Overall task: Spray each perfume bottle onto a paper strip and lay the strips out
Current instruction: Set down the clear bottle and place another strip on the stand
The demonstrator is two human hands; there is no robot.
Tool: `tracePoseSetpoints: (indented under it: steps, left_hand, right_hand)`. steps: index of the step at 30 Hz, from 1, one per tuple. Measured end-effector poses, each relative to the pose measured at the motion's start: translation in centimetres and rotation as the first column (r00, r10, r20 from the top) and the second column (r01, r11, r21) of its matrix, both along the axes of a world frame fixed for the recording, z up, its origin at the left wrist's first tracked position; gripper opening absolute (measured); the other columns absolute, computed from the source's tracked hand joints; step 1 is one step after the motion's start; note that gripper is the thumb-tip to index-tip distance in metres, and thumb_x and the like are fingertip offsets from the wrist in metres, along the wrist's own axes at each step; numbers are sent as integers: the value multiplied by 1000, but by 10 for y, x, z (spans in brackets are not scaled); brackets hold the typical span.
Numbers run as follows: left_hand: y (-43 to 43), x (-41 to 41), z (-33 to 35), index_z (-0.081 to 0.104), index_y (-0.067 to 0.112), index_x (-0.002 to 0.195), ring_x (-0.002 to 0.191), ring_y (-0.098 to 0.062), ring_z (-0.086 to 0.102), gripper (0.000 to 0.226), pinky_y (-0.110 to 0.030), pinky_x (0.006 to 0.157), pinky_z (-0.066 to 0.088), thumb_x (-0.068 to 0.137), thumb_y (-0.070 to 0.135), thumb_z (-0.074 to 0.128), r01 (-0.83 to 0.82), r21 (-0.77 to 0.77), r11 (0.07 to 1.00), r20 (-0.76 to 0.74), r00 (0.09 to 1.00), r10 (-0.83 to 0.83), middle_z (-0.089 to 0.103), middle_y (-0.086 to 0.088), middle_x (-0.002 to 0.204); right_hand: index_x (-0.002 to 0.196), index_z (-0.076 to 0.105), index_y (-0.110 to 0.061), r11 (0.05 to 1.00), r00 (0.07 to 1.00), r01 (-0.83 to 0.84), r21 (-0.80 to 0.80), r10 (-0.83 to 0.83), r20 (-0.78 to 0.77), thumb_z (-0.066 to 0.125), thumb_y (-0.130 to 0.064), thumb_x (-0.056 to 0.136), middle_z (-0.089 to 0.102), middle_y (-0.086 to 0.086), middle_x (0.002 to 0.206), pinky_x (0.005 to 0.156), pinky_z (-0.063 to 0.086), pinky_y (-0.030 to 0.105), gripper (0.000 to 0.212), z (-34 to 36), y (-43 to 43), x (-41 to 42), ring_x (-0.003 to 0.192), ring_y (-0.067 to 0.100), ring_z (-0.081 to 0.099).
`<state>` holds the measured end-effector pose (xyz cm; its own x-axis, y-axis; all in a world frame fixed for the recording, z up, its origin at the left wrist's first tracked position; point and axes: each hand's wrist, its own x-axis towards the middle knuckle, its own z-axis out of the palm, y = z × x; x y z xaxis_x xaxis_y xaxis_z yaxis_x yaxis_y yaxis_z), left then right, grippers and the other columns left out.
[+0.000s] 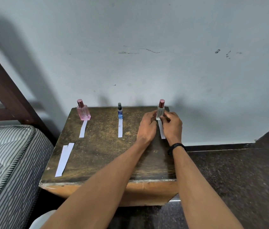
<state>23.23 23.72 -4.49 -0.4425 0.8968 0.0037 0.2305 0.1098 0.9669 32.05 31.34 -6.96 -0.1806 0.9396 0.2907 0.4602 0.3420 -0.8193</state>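
Going left to right on the table point(97, 154): two spare strips point(64, 159) lie overlapping by the near left edge, well apart from any bottle. They look like leftovers to me.

At the far left, the pink bottle point(83, 111) stands upright with its cap on. The left strip point(83, 129) lies right in front of it, pointing back toward the near side, with its far end at the bottle's base. Can't tell if it's tucked under or just touching.

The middle is the same deal. The blue bottle point(120, 111) is upright at the far edge, and the middle strip point(120, 128) lies straight in front of it.

On the right, the clear bottle point(160, 111) is upright with its cap on, and both hands are on it. The left hand point(147, 124) has its fingers curled in against the bottle's left side. The right hand point(173, 125), the one with the wristband point(176, 147), pinches the right side. The right strip point(161, 131) lies in front of the bottle, between the two hands.

So that's three bottles and three strips laid out, which I'd call pretty much finished. No wet marks show on the paper, so I can't confirm the spraying itself. My guess is that what's left is letting go of the last bottle and maybe squaring up its strip.
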Motion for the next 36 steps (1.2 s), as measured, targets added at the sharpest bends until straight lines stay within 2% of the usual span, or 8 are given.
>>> tracePoseSetpoints:
  steps: [4,7,11,16,22,30,36]
  left_hand:
    - [0,-1,0,52,17,142,133,-15,51,55,-40,117,38,91,2,39,16,-21,1000,-14,1000,-16,52,-3,144]
    - [-1,-1,0,52,18,142,133,-16,51,56,-41,117,38,89,3,39,28,-21,999,-24,999,-29,52,-3,144]
    - [-1,-1,-2,52,18,142,135,-17,49,57,-42,118,37,88,6,39,36,-32,999,-41,998,-37,52,-2,143]
    - [-1,-1,0,51,21,144,133,-18,50,60,-43,116,38,86,16,36,45,-63,997,-101,994,-51,50,-1,143]
    - [0,-1,-1,52,20,143,132,-18,51,62,-45,116,39,84,18,35,36,-60,998,-109,993,-43,51,-3,141]
    - [-2,-1,0,52,17,143,130,-17,53,59,-42,115,40,86,15,36,41,-51,998,-90,995,-46,52,-4,140]
    - [-3,-2,2,46,9,147,130,-16,53,54,-36,116,39,94,0,38,33,-20,999,-64,997,-34,48,-8,145]
  right_hand:
    - [123,74,-12,1000,1000,6,-15,-5,7,67,-9,97,65,2,101,78,48,23,27,1,-1,0,88,17,62]
    - [124,73,-12,1000,1000,9,-23,-9,10,67,-10,97,64,0,100,79,45,23,27,2,-2,0,89,15,61]
    - [120,74,-13,1000,1000,14,-17,-13,22,67,-9,97,64,2,99,81,50,29,24,3,-2,0,88,16,60]
    - [114,76,-12,1000,999,22,-19,-21,33,67,-8,97,67,7,102,80,49,29,20,2,-2,1,88,19,61]
    - [115,76,-13,1000,998,19,-12,-18,58,66,-10,98,61,0,96,76,43,25,20,3,-3,1,88,19,60]
    - [119,75,-15,999,1000,19,-42,-18,24,65,-6,97,63,0,98,80,43,24,25,3,-5,1,91,17,62]
    - [129,71,-14,996,998,55,-73,-56,-9,59,0,98,71,6,114,90,49,24,36,-2,-1,1,103,17,67]
